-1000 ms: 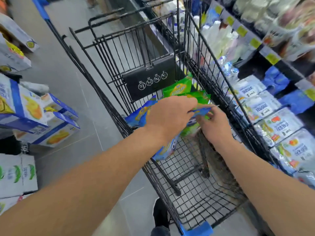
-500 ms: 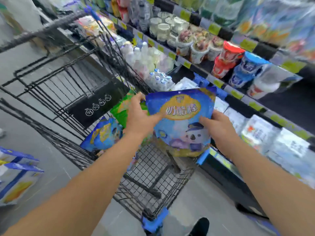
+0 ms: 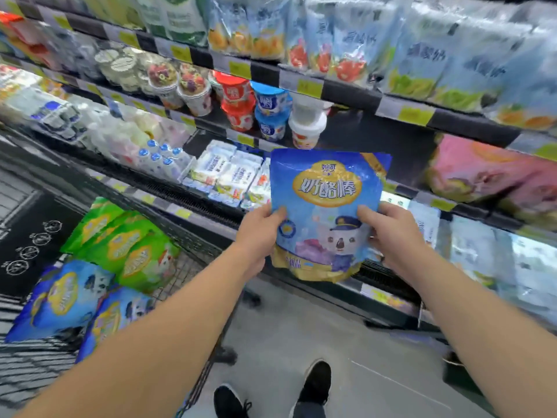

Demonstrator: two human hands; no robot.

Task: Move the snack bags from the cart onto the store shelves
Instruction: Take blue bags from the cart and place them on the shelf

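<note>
I hold a blue snack bag (image 3: 325,212) with a yellow label and a cartoon koala upright in front of the store shelves (image 3: 331,86). My left hand (image 3: 260,233) grips its left edge and my right hand (image 3: 391,233) grips its right edge, thumbs on the front. The black wire cart (image 3: 187,242) stands at the lower left. It holds green snack bags (image 3: 120,242) and more blue snack bags (image 3: 66,300) lying on each other.
Chilled shelves ahead carry yogurt cups (image 3: 265,107), white packets (image 3: 223,173), small bottles (image 3: 162,158), a pink pack (image 3: 482,173) and hanging bags on top. Grey floor and my black shoes (image 3: 313,384) lie below, between cart and shelf base.
Both hands lifted the blue bag out of the cart and carried it right, toward the shelves. My view swung from the cart to face the shelving.
</note>
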